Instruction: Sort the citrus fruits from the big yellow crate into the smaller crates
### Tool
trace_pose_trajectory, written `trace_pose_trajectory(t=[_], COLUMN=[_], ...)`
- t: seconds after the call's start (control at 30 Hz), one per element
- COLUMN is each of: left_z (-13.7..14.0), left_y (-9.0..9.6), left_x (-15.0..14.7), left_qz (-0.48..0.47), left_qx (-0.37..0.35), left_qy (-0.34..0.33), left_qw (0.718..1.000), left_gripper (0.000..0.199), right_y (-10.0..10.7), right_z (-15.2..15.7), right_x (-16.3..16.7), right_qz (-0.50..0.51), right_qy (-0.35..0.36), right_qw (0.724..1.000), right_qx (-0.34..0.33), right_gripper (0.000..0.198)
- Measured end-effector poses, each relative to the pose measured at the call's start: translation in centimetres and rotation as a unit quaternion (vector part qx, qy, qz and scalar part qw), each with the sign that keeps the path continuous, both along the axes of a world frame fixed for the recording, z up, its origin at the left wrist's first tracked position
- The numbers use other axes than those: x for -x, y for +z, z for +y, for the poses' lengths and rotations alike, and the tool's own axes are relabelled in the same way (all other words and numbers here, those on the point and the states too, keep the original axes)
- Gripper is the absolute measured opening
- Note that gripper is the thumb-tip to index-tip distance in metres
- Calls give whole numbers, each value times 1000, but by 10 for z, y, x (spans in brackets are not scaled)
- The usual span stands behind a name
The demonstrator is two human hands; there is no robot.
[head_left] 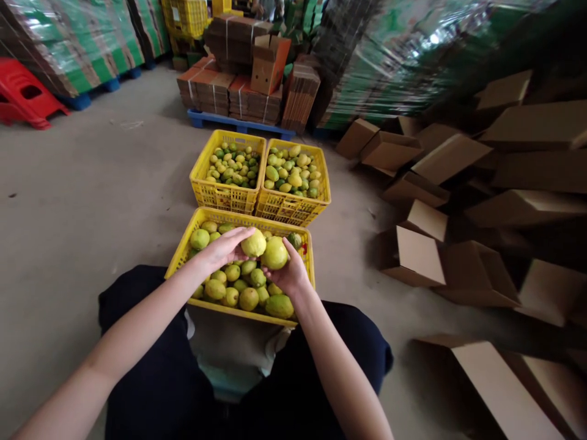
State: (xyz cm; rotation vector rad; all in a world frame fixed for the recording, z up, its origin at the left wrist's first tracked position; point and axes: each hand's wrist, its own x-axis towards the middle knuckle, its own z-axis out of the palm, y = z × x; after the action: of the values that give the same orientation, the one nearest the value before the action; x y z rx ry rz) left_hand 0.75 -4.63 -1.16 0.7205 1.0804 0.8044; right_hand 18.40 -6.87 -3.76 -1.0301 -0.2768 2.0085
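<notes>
My left hand (228, 247) is closed around a pale yellow-green lemon (254, 243). Beside it, my right hand (292, 269) grips a second, rounder yellow-green lemon (274, 253) from its right side. The two fruits are close together, above the near yellow crate (183, 250). Many yellow and green lemons (249, 299) lie in that crate under my hands, and my forearms and hands hide some of them. The crate stands between my knees.
Two more yellow crates (293, 211) of lemons stand just beyond. Open cardboard boxes (419, 253) are heaped along the right. Flattened cartons (206, 85) sit on a blue pallet (238, 124) behind the crates. A red stool (27, 91) and wrapped green stacks (87, 43) are at left.
</notes>
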Motion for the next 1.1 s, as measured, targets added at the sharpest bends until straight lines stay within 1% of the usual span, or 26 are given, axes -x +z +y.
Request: trace_pose_trajectory(t=[0.03, 0.1, 0.13, 0.2, 0.27, 0.3, 0.33, 0.37, 0.4, 0.43, 0.53, 0.6, 0.67, 0.7, 0.77, 0.83, 0.87, 0.93, 1.03, 1.1], left_z=[-1, -3, -3, -4, -5, -5, -5, -5, -5, -3, 2, 6, 6, 5, 2, -2, -4, -6, -4, -2], left_y=[-1, -3, -3, -1, 3, 5, 7, 8, 8, 8, 4, 1, -1, -1, -2, -3, -4, -6, -5, -2], left_x=[0, 0, 1, 3, 4, 5, 6, 6, 7, 7, 7, 5, 1, -1, -6, -10, -11, -13, -15, -16], left_qz=[31, 82, 98, 122, 136, 134, 121, 101, 75, 42, -62, -110, -134, -139, -141, -128, -122, -117, -126, -133], left_qx=[-58, -173, -221, -290, -338, -350, -352, -342, -323, -297, -191, -118, -68, -53, -37, -38, -43, -43, 1, 40], left_qy=[23, 68, 79, 76, 65, 59, 54, 51, 53, 59, 96, 110, 105, 101, 93, 95, 99, 105, 113, 115], left_qw=[998, 979, 967, 946, 929, 925, 927, 933, 942, 952, 975, 981, 983, 984, 985, 986, 987, 987, 986, 984], left_gripper=[31, 44, 50, 57, 56, 55, 54, 53, 52, 51, 45, 36, 26, 24, 26, 26, 27, 33, 32, 38], right_y=[0, 3, 5, 8, 11, 12, 12, 13, 14, 15, 16, 15, 13, 12, 8, 5, 3, 2, 4, 6], right_z=[-2, -6, -8, -12, -15, -16, -17, -17, -17, -17, -16, -16, -17, -17, -18, -19, -19, -17, -12, -9], right_x=[1, 4, 5, 9, 12, 13, 14, 14, 14, 13, 11, 10, 10, 11, 15, 19, 21, 24, 27, 27], right_qz=[-15, -69, -101, -180, -260, -288, -304, -309, -305, -296, -252, -222, -215, -223, -256, -282, -283, -247, -133, -70], right_qy=[-17, -76, -114, -173, -213, -228, -241, -249, -251, -245, -221, -205, -186, -173, -146, -124, -119, -123, -149, -156], right_qw=[1000, 993, 982, 945, 894, 870, 854, 846, 847, 854, 886, 906, 919, 922, 919, 915, 917, 935, 965, 977], right_qx=[-14, -63, -108, -211, -298, -327, -347, -356, -356, -351, -320, -296, -273, -266, -263, -261, -254, -224, -170, -130], right_gripper=[34, 32, 35, 46, 54, 55, 55, 54, 54, 53, 49, 40, 32, 30, 32, 39, 45, 48, 35, 27])
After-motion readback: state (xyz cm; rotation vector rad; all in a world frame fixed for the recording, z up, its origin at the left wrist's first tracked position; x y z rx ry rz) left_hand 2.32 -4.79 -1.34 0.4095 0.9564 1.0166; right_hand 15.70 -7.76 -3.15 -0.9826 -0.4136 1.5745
